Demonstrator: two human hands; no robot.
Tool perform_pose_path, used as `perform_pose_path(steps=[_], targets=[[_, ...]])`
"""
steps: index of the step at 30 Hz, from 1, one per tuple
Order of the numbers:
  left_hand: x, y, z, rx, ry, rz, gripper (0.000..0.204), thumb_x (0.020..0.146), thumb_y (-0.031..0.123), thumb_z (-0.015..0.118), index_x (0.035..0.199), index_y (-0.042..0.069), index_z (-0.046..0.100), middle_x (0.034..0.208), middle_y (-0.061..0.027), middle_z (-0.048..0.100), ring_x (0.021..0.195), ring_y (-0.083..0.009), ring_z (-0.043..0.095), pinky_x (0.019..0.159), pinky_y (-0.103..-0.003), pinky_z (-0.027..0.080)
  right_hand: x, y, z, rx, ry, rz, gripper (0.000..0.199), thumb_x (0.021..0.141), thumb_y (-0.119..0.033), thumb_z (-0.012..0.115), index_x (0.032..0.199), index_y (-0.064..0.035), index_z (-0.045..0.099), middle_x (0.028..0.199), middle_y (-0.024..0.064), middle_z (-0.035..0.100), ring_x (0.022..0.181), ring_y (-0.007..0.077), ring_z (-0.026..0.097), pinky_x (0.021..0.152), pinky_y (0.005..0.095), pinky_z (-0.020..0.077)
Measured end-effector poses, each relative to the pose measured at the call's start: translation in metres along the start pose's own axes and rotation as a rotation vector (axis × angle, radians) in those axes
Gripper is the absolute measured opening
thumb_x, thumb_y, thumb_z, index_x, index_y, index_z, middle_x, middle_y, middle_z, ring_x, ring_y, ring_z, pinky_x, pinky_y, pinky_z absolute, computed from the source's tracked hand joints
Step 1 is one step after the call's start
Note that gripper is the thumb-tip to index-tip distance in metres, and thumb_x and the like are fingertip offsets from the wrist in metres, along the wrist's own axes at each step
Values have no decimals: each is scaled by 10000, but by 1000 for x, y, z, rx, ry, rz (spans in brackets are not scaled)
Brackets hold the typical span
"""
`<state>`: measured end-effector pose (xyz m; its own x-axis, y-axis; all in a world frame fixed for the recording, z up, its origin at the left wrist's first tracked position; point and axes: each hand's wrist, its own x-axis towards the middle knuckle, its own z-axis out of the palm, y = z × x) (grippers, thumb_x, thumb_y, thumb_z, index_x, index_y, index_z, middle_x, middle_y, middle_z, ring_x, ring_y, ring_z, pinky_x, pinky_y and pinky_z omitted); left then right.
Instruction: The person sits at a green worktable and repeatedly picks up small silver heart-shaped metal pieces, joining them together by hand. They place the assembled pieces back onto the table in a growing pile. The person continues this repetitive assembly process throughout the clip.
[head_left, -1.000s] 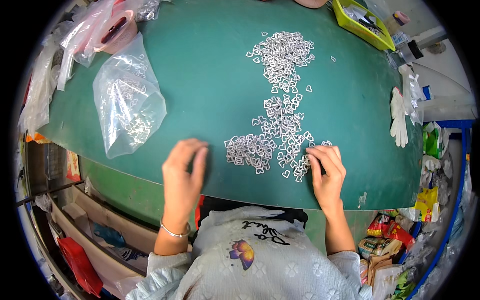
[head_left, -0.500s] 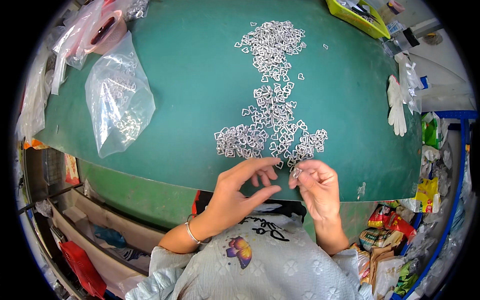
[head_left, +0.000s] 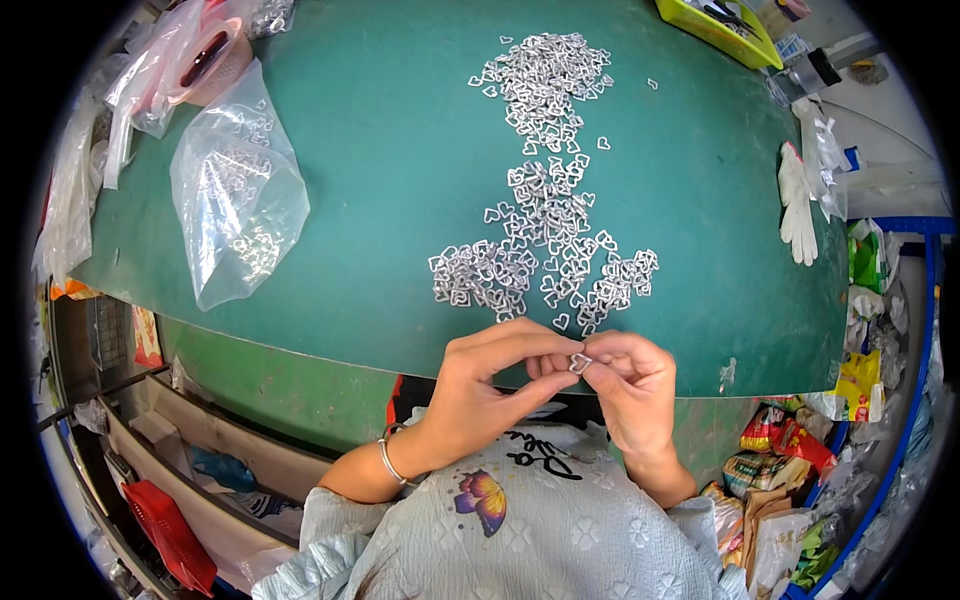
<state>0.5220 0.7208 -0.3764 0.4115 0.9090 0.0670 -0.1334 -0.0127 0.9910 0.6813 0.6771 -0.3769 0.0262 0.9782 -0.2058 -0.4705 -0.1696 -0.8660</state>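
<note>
Between the fingertips of both hands is a small silver heart-shaped ring, held just above the near edge of the green table. My left hand pinches it from the left with thumb and forefinger. From the other side my right hand grips it, thumb against the bent fingers. Right beyond my hands lie loose heart-shaped rings: a left heap, a smaller right heap, a spread cluster between them and a large pile farther back.
On the left lies a clear plastic bag with more rings inside, near a pink basket. A yellow-green tray stands at the far right. A white glove rests by the right edge. Below left is an open drawer.
My left hand has moved right and closed its fingertips on the heart-shaped ring that my right hand was holding alone. The two hands now meet at it.
</note>
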Motion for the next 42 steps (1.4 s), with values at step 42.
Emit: perform_pose_path(steps=[42], targets=[[-2, -9, -5, -605, -127, -488, 74, 860, 28, 543, 901, -5, 491, 734, -65, 585, 621, -97, 566, 531, -216, 460, 15, -7, -20, -568, 239, -141, 51, 770, 29, 618, 808, -3, 615, 781, 36, 603, 715, 93, 500, 643, 226, 388]])
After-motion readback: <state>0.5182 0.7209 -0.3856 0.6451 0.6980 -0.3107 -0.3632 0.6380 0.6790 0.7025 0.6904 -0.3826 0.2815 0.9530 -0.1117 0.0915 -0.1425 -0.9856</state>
